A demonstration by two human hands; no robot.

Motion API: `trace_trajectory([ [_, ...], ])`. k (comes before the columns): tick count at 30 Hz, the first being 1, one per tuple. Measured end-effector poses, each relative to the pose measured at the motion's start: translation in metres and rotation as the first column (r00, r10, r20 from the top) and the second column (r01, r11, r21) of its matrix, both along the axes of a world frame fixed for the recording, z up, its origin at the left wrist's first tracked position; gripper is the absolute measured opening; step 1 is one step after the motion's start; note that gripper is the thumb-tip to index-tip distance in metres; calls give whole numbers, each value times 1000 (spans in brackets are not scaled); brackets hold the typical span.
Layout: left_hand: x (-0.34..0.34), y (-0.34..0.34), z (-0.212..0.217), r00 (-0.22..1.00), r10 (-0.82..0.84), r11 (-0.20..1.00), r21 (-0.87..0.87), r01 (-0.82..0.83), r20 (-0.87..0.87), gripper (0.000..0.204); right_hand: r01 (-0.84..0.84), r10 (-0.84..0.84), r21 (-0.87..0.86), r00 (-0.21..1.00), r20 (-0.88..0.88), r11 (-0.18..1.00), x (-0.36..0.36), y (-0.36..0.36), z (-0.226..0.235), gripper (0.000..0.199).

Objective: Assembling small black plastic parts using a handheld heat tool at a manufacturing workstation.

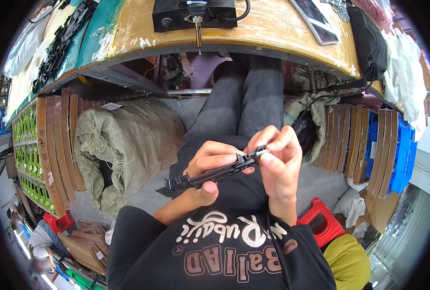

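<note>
Above my lap, my left hand (209, 162) grips a long, narrow black plastic part (212, 178) with slots and small tabs. The part slants, its far-right end higher than its left end. At that right end my right hand (281, 166) is closed, thumb and fingers pinching around a small silvery-white piece (264, 151). Whether that piece is fixed to the black part, I cannot tell. Straight ahead, at the bench's edge, a tool with a metal shaft (198, 34) points toward me from a black box (171, 17).
A worn wooden bench (268, 36) spans the front, with a phone (316, 21) and a black pouch (369, 41) at right. Several black parts (62, 43) lie at left. A woven sack (128, 145), stacked cartons (60, 145) and a red stool (321, 220) surround me.
</note>
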State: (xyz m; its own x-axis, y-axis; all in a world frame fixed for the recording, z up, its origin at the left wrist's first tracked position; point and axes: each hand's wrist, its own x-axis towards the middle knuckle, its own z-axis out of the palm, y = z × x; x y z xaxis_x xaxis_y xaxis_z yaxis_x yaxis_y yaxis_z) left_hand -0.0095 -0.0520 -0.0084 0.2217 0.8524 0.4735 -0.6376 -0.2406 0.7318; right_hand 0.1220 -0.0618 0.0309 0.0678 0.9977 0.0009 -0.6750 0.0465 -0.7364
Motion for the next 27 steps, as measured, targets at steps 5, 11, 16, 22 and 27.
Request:
trace_trajectory([
  [5,-1,16,10,923,-374,817,-440,374,89,59,18,-28,136,997,72,991,8,13,-11,22],
  [11,-7,42,-24,480,-443,-77,-565,821,757,45,-47,7,200,981,195,979,15,37,-24,21],
  [16,-10,56,-23,260,-375,-121,-325,938,890,57,-257,212,215,954,214,942,33,66,-34,18],
  [22,-11,75,-9,492,-383,-4,-534,845,782,54,-403,349,153,891,290,902,40,96,-43,18],
  [27,-30,88,-10,720,-566,190,-786,589,402,60,-426,327,147,837,439,893,37,108,-55,20],
])
